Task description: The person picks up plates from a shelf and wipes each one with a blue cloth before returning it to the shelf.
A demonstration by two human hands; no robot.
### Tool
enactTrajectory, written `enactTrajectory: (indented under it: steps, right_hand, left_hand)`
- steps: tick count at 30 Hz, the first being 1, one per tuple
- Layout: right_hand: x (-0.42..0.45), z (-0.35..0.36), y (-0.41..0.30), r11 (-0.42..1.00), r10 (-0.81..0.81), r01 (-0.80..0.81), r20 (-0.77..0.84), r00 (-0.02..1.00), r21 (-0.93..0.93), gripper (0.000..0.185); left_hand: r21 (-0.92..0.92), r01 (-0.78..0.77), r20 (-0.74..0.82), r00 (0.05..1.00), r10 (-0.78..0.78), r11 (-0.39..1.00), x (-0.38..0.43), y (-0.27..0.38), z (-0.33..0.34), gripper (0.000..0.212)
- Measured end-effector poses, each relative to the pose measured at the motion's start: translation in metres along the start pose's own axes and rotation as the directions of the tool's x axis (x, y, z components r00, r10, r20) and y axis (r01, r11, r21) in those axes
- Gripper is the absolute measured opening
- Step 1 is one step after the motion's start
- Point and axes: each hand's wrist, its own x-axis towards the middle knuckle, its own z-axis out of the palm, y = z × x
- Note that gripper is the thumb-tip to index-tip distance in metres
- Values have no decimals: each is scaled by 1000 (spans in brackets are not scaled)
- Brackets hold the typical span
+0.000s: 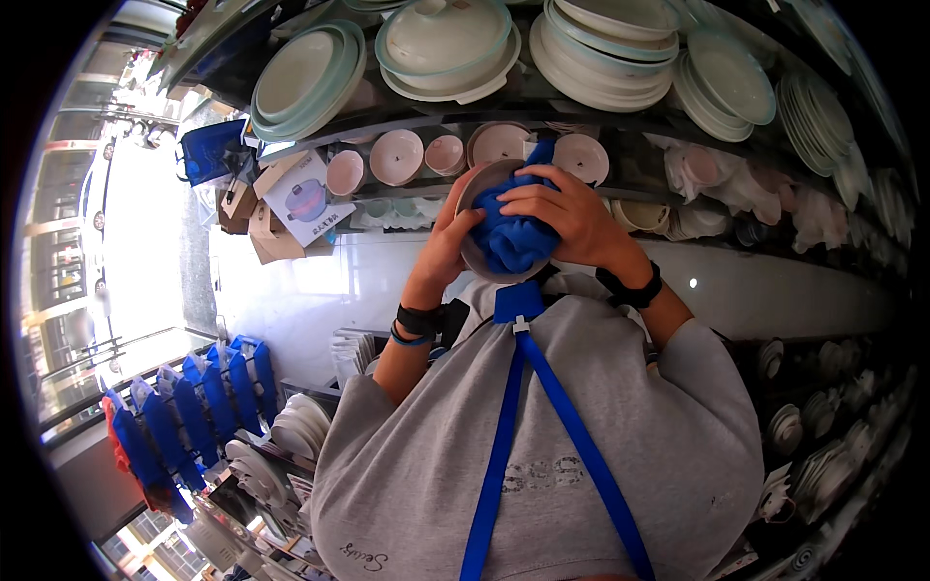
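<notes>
A round bowl is held in front of my chest by my left hand, its thumb over the rim and its fingers around the outside. My right hand grips a bunched blue cloth that fills much of the bowl's inside. Part of the cloth sticks up beyond the bowl towards the shelf. Just past my hands, pink bowls stand in a row on a lower shelf level, with another pink bowl beyond my right hand.
Stacked plates and a lidded white dish fill the upper shelf. An open carton and a box with a printed pot are at left. Plastic-wrapped bowls stand right. Blue bins and shelves of crockery lie behind me.
</notes>
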Motion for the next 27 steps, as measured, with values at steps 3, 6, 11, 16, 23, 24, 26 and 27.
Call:
enactTrajectory:
  steps: [3, 6, 11, 16, 23, 24, 26, 27]
  right_hand:
    - [-1, 2, 2, 993, 103, -110, -143, 984, -39, 74]
    - [-7, -12, 9, 971, 237, -222, -326, 915, 84, 76]
    - [-14, -32, 7, 988, 135, -144, -148, 980, -49, 81]
    - [5, -1, -10, 983, 0, -24, -131, 991, -185, 75]
    - [11, -10, -4, 937, 268, -291, -133, 954, -196, 79]
    - [9, -12, -6, 937, 296, -305, -76, 952, -171, 79]
    - [9, -9, -11, 958, 276, -273, 21, 961, -83, 77]
    - [10, -6, -14, 959, 282, -280, 81, 956, -35, 76]
  left_hand:
    - [-81, 2, -31, 1000, -5, 997, 0, -9, -2, 74]
    - [-205, 52, -23, 998, -58, 977, -6, -14, -13, 75]
    - [-268, -6, -65, 998, -12, 963, -4, -21, -11, 63]
    - [-121, 0, 16, 1000, 2, 993, 6, -28, 8, 70]
    - [-218, -10, -130, 991, -19, 976, -1, -5, -10, 79]
    - [-207, -25, -130, 992, -2, 978, -2, 0, -14, 79]
    - [-155, -75, -158, 986, 50, 985, 0, 4, -15, 78]
    - [-121, -103, -186, 979, 79, 987, 1, 5, -16, 78]
